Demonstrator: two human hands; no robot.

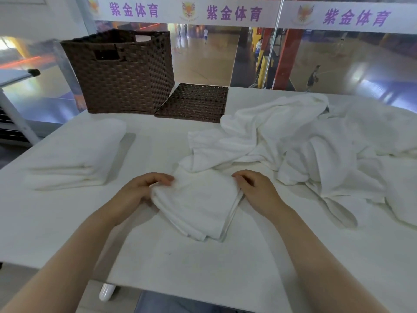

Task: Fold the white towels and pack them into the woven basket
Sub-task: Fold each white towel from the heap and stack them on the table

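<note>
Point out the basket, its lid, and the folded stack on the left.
basket (126, 80): head view, on its front woven wall.
lid (194, 102): head view, on the middle of its woven panel.
folded stack (76, 152): head view, on the top towel's flat face.

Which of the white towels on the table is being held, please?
The folded towel nearest the person: left hand and right hand hold its sides. The folded stack and loose heap lie untouched.
</note>
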